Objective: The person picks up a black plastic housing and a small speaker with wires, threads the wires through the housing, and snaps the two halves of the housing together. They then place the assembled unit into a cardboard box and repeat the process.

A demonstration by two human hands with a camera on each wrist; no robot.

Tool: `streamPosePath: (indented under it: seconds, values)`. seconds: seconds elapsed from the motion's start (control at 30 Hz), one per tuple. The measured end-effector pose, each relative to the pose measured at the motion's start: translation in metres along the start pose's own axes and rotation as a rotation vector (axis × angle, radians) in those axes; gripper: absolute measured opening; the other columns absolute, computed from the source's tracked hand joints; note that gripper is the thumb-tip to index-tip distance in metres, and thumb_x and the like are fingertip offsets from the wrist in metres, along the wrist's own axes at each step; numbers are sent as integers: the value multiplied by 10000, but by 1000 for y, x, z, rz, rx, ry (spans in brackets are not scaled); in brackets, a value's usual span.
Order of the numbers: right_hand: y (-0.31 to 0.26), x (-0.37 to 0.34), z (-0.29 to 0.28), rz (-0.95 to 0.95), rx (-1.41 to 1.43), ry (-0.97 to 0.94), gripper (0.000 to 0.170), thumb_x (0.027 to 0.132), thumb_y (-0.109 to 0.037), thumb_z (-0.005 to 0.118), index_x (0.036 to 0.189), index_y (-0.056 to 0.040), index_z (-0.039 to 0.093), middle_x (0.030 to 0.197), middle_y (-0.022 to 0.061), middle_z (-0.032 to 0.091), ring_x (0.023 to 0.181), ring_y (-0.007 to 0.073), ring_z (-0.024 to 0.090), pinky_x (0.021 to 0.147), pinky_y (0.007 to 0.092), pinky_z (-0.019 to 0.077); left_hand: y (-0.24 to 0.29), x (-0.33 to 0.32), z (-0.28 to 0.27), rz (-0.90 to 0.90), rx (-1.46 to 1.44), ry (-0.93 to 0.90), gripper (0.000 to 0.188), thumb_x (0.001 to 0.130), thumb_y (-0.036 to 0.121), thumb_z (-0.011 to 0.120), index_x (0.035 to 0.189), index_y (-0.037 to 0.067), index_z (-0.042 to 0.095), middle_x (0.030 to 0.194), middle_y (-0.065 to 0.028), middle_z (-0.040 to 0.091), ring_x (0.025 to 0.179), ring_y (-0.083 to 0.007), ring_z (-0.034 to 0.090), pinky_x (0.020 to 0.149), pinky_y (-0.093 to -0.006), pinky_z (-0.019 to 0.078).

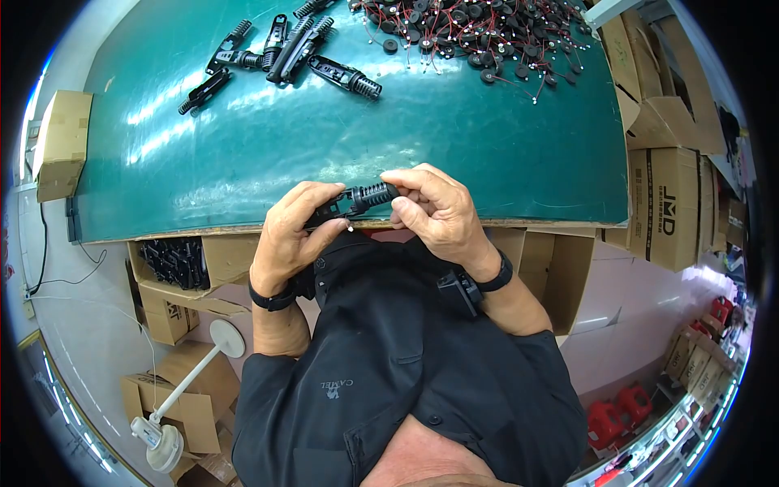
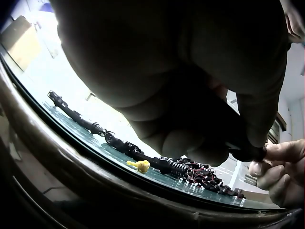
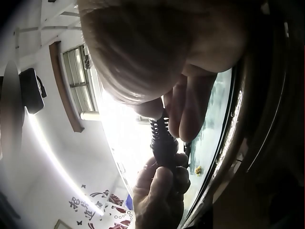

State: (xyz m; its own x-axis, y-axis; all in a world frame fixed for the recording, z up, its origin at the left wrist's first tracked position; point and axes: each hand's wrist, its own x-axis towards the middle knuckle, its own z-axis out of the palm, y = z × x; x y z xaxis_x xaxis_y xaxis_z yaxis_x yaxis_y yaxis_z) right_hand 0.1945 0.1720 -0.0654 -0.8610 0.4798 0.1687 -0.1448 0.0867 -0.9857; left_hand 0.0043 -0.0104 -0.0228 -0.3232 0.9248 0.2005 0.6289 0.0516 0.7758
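Black plastic handle (image 1: 372, 195): held between both hands over the near edge of the worktop (image 1: 503, 162), ribbed end toward the right.
Left hand (image 1: 290, 223): grip clamped on the handle's body; a small white tip (image 1: 350, 228) shows beside the thumb.
Right hand (image 1: 442, 213): grip clamped on the ribbed end, thumb and fingers pinching it.
Ribbed end: too hard a twist or push could crack it or make the fingers slip, I'd judge.
White tip: if it belongs to a wire, which I cannot tell, it might get nipped or torn.
Near edge: should either hold slip, the handle would likely drop into the lap or onto the floor.
Red-wired discs (image 1: 487, 36): the leads lie tangled, so a careless tug could snag several.
Shirt (image 1: 389, 325): "CAMEL" with a camel emblem, upside down in the head view.
Carton (image 1: 664, 203): large "JMD" at the right; its finer print is too small to read.
Wall (image 3: 57, 162): dark Chinese characters, not fully legible, in the right wrist view.
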Motion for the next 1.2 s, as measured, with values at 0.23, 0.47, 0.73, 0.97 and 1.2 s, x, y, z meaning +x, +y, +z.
streamPosePath:
  seconds: [0.23, 0.47, 0.73, 0.97, 1.2]
  values:
    - [2, 1, -2, 10, 41, 6, 298, 1021, -19, 751, 1314, 5, 708, 1047, 48, 645, 858, 115, 743, 739, 237, 618, -2, -1, 1, -12, 0, 2, 500, 809, 22, 879, 1284, 3, 722, 1100, -167, 741, 983, -333, 740, 849, -384, 586]
    - [6, 3, -9, 14, 25, -15, 285, 991, -33, 797, 1266, 9, 738, 1063, 57, 700, 868, 104, 734, 751, 228, 608, 1, 0, -3, -15, -9, -37, 492, 818, 28, 879, 1284, 0, 723, 1090, -169, 737, 976, -327, 740, 843, -376, 586]
    - [-3, 8, -14, -6, -52, -64, 261, 957, -36, 828, 1209, 7, 778, 985, 62, 725, 852, 98, 717, 715, 231, 583, -3, -3, -8, -62, -21, -108, 473, 850, 80, 877, 1291, 5, 724, 1099, -171, 758, 962, -349, 727, 939, -410, 568]
    - [-4, 10, -16, -99, -130, -83, 262, 954, -13, 816, 1211, 16, 780, 953, 86, 740, 829, 130, 738, 696, 255, 586, -4, -3, -10, -52, -33, -115, 458, 872, 118, 872, 1290, 5, 725, 1106, -170, 770, 956, -360, 717, 1003, -439, 546]
    - [4, 10, -16, -185, -160, -94, 241, 977, -1, 787, 1216, 26, 780, 961, 110, 755, 820, 160, 762, 708, 272, 605, -4, 0, -10, -34, -64, -123, 462, 874, 86, 847, 1305, -14, 713, 1042, -159, 720, 910, -295, 684, 835, -374, 539]
